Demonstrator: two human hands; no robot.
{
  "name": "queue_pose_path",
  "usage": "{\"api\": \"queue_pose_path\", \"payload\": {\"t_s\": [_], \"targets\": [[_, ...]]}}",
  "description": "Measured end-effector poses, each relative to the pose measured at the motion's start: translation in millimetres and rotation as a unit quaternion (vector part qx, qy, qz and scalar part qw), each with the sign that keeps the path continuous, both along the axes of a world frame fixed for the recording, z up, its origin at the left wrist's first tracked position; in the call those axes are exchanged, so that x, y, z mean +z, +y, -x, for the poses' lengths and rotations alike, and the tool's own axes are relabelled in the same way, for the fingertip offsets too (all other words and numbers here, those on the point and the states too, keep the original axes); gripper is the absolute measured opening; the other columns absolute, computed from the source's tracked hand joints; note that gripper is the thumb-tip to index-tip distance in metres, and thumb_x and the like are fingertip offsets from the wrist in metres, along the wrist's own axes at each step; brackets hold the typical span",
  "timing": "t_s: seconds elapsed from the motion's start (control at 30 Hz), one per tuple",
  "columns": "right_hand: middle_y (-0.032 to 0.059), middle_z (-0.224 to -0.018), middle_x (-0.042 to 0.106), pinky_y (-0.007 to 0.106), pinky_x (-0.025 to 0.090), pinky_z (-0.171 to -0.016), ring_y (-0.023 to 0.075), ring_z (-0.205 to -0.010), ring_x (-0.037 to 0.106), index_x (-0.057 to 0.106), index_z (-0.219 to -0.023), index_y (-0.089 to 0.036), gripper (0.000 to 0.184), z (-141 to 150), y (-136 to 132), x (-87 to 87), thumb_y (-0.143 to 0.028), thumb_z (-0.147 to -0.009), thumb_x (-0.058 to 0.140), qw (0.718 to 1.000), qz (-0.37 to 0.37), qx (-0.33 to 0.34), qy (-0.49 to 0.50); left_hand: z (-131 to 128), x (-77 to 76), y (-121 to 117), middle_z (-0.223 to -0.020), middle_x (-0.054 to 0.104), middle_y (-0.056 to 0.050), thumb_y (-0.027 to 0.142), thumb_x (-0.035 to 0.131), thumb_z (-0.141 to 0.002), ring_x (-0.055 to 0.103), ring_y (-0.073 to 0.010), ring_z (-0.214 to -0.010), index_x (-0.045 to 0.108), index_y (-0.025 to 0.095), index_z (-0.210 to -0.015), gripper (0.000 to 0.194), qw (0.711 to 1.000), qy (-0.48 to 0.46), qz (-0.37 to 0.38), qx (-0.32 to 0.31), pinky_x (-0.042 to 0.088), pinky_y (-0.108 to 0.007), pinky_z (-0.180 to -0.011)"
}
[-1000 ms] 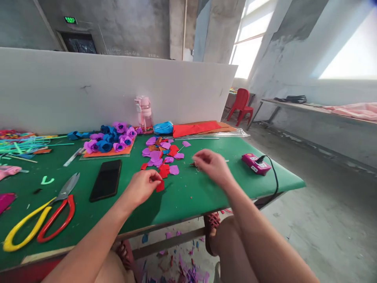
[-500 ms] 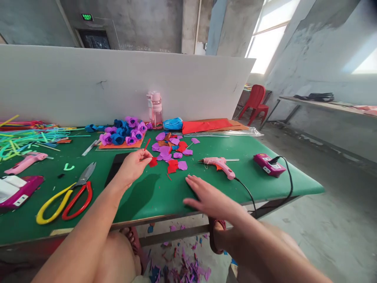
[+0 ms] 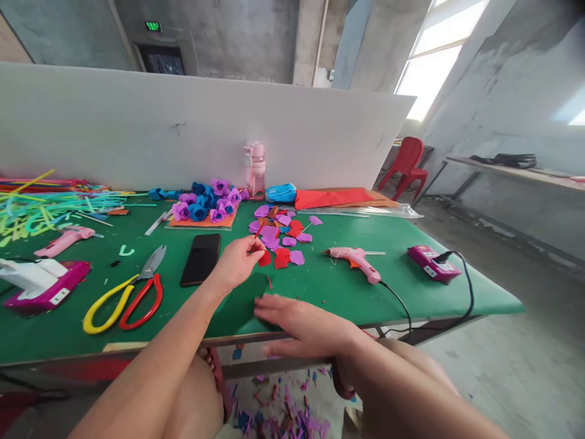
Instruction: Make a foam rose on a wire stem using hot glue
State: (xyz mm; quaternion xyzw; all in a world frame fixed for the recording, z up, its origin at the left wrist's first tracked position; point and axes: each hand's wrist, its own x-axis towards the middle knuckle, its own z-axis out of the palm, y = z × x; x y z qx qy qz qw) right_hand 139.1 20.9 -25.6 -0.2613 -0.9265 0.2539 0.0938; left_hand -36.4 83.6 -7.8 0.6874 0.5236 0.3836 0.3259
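Observation:
My left hand [image 3: 238, 262] is pinched over the table, closed on a red petal piece [image 3: 264, 259]; a thin red strip [image 3: 260, 229] sticks up by its fingertips. Beside it lie loose purple petals [image 3: 269, 234] and a red cutout [image 3: 282, 258]. My right hand [image 3: 304, 323], blurred by motion, is open with fingers stretched flat low over the table's front edge, near a small red scrap [image 3: 269, 282]. To the right of both hands, a pink glue gun [image 3: 354, 256] rests with a clear glue stick in its back.
Scissors [image 3: 130, 286], a black phone [image 3: 201, 259] and a second pink glue gun [image 3: 64, 241] lie on the left. Finished paper flowers [image 3: 205, 201], a pink bottle [image 3: 256, 171] and a red sheet [image 3: 333, 197] stand behind. A purple power strip [image 3: 433, 263] with a cord sits at right.
My right hand has left the glue gun and come down to the table's front edge, its fingers now spread. My left hand keeps the red piece. The whole view has swung left.

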Motion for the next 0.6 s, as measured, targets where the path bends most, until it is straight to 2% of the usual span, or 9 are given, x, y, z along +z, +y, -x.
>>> {"api": "queue_pose_path", "payload": {"t_s": [0.03,0.1,0.17,0.23,0.3,0.4,0.47,0.5,0.6], "targets": [[0.0064,-0.126,0.056,0.032,0.039,-0.096,0.0226,-0.117,0.049,0.054,-0.121,-0.020,0.046,1,-1,1.9,-0.048,-0.086,0.044,0.999,0.023,0.028,0.015,0,-0.2,-1,-0.069,0.058,0.000,0.029,0.052,-0.071,0.054,-0.0138,-0.066,0.053,0.017,-0.069,0.013,1.000,0.005,-0.001,-0.003,0.042,-0.026,-0.066],[0.0025,-0.113,0.064,0.029,0.043,-0.090,0.0191,-0.106,0.057,0.059,-0.114,-0.024,0.037,5,-1,2.6,-0.042,-0.091,0.037,0.998,0.026,-0.012,0.050,1,-0.4,-1,-0.068,0.058,0.000,0.029,0.052,-0.072,0.054,-0.0137,-0.065,0.053,0.017,-0.069,0.013,1.000,0.009,-0.004,-0.012,0.042,-0.026,-0.066],[0.0108,-0.124,0.057,0.036,0.037,-0.097,0.0242,-0.115,0.050,0.052,-0.123,-0.016,0.044,11,1,-2.1,-0.041,-0.089,0.043,0.989,-0.041,-0.125,0.061,1,-0.9,-1,-0.068,0.058,0.000,0.030,0.052,-0.071,0.054,-0.0136,-0.065,0.053,0.017,-0.069,0.013,1.000,0.000,-0.014,-0.010,0.042,-0.026,-0.065],[0.0214,-0.136,0.042,0.044,0.027,-0.105,0.0311,-0.127,0.035,0.044,-0.129,-0.004,0.057,13,3,-7.1,-0.041,-0.085,0.049,0.983,-0.086,-0.160,0.019,1,-2.1,-1,-0.069,0.058,-0.001,0.030,0.053,-0.070,0.054,-0.0135,-0.064,0.053,0.017,-0.069,0.013,1.000,-0.011,-0.019,-0.001,0.043,-0.025,-0.065],[0.0212,-0.138,0.038,0.042,0.026,-0.106,0.0300,-0.130,0.032,0.043,-0.130,-0.004,0.058,10,-1,-5.9,-0.040,-0.085,0.049,0.993,-0.074,-0.090,0.001,1,-3.3,-1,-0.068,0.058,0.000,0.030,0.053,-0.070,0.054,-0.0134,-0.064,0.054,0.017,-0.069,0.013,1.000,-0.016,-0.018,0.006,0.043,-0.025,-0.065],[0.0045,-0.122,0.059,0.029,0.039,-0.095,0.0214,-0.117,0.049,0.059,-0.116,-0.023,0.039,1,-14,5.4,-0.043,-0.084,0.051,0.999,-0.003,0.045,0.030,2,-4.5,-1,-0.067,0.059,-0.001,0.030,0.053,-0.070,0.055,-0.0136,-0.063,0.054,0.017,-0.069,0.013,1.000,-0.014,-0.012,0.006,0.043,-0.026,-0.065],[0.0002,-0.114,0.064,0.027,0.040,-0.093,0.0193,-0.112,0.053,0.062,-0.111,-0.028,0.032,2,-22,9.8,-0.041,-0.085,0.049,0.998,0.009,0.042,0.055,3,-4.7,-2,-0.067,0.059,-0.001,0.031,0.054,-0.070,0.055,-0.0137,-0.063,0.054,0.017,-0.070,0.014,1.000,-0.011,-0.012,0.007,0.043,-0.026,-0.064],[0.0019,-0.118,0.062,0.029,0.039,-0.094,0.0199,-0.114,0.052,0.059,-0.116,-0.026,0.035,6,-25,9.6,-0.040,-0.085,0.050,0.998,0.001,0.025,0.063,2,-4.7,-2,-0.067,0.059,-0.001,0.031,0.054,-0.070,0.055,-0.0136,-0.063,0.054,0.017,-0.070,0.015,1.000,-0.011,-0.012,0.008,0.043,-0.025,-0.064],[0.0128,-0.136,0.044,0.038,0.030,-0.103,0.0255,-0.126,0.038,0.045,-0.130,-0.016,0.060,17,-26,6.9,-0.041,-0.078,0.059,0.998,-0.025,0.027,0.049,0,-4.6,-2,-0.069,0.059,-0.001,0.032,0.055,-0.069,0.055,-0.0138,-0.065,0.055,0.017,-0.071,0.016,1.000,-0.001,-0.010,0.010,0.043,-0.025,-0.065]]}}
